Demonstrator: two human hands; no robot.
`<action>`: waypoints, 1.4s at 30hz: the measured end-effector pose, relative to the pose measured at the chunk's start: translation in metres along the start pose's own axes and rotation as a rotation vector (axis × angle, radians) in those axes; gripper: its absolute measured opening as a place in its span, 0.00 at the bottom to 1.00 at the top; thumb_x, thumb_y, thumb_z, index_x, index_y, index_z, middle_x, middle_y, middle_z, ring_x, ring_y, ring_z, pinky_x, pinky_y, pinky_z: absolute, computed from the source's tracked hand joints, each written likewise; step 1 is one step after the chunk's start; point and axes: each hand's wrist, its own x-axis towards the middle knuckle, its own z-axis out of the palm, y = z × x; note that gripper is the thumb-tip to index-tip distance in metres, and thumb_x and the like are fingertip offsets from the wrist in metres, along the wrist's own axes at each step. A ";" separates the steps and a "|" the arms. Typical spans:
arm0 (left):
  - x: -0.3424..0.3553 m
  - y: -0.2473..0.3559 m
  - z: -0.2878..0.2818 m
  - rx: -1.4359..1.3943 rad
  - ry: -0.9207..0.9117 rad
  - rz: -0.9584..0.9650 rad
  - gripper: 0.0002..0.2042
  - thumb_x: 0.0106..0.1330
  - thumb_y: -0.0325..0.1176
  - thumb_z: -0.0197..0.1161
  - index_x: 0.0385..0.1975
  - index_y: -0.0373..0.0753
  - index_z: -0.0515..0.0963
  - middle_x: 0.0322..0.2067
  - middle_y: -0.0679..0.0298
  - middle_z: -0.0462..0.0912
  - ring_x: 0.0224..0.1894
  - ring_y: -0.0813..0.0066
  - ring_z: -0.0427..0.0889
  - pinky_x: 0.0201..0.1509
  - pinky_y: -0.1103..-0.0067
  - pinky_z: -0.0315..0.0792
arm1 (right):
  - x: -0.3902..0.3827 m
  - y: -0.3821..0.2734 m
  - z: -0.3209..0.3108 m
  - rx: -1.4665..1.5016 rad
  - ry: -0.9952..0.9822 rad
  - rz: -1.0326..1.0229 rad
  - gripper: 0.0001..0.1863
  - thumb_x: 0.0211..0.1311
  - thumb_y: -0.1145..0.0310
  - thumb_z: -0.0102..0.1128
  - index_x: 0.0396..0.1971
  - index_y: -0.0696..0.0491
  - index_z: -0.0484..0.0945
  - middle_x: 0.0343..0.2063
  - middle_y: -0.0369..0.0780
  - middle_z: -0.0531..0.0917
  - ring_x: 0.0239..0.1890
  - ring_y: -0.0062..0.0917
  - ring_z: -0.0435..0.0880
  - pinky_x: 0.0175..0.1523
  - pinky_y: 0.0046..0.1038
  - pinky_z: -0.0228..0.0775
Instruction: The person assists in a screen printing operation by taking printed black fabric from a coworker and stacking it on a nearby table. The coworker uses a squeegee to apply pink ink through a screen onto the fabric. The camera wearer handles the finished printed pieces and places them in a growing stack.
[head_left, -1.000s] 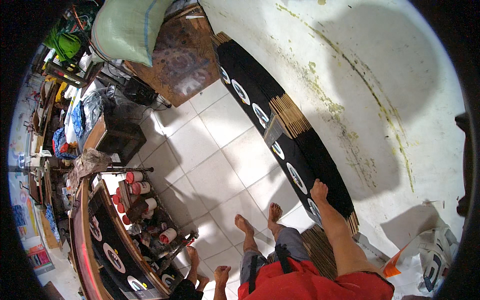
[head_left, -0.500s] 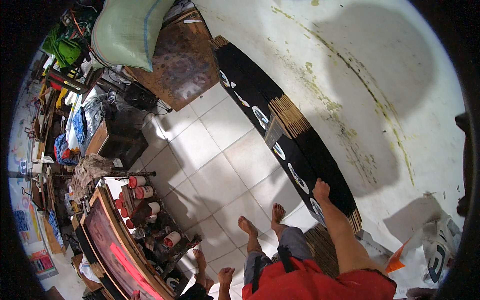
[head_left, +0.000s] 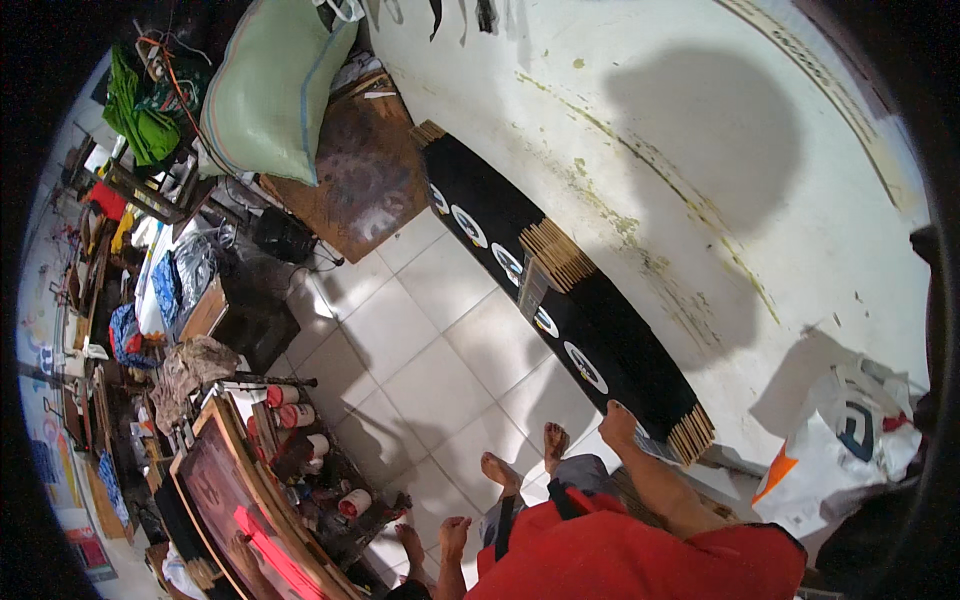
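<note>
— Cardboard sheets (head_left: 560, 290), black-faced with round white labels, stand in a long row against the white wall (head_left: 700, 150)?
— Yes. The right hand (head_left: 617, 425) rests on the row's near end, fingers laid flat, gripping nothing I can see.
— And the left hand (head_left: 455, 532)?
— Low by the tiled floor (head_left: 430, 330), loosely curled, empty.

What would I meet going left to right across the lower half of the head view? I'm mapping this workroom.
Framed printing screen → red-and-white cans → bare feet → right hand on black card stack → white plastic bag.
</note>
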 end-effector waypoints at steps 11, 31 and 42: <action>0.074 -0.032 -0.073 0.010 -0.223 0.114 0.11 0.51 0.34 0.63 0.29 0.32 0.79 0.22 0.62 0.81 0.25 0.76 0.78 0.28 0.79 0.69 | -0.110 -0.031 0.033 0.088 -0.143 0.195 0.16 0.40 0.65 0.59 0.31 0.56 0.76 0.31 0.49 0.80 0.37 0.41 0.80 0.41 0.38 0.73; 0.103 -0.048 -0.118 -0.221 -0.198 -0.037 0.07 0.53 0.32 0.61 0.25 0.35 0.78 0.18 0.66 0.78 0.17 0.80 0.73 0.18 0.84 0.62 | -0.106 -0.044 0.087 0.042 -0.445 0.109 0.16 0.43 0.62 0.52 0.27 0.58 0.81 0.32 0.52 0.80 0.38 0.42 0.81 0.42 0.40 0.73; 0.068 -0.035 -0.048 -0.317 -0.041 -0.344 0.09 0.52 0.38 0.62 0.20 0.39 0.79 0.15 0.66 0.77 0.13 0.79 0.71 0.16 0.82 0.62 | 0.078 -0.111 0.047 0.204 -0.403 -0.085 0.11 0.39 0.63 0.57 0.14 0.57 0.78 0.18 0.45 0.80 0.22 0.30 0.81 0.28 0.36 0.71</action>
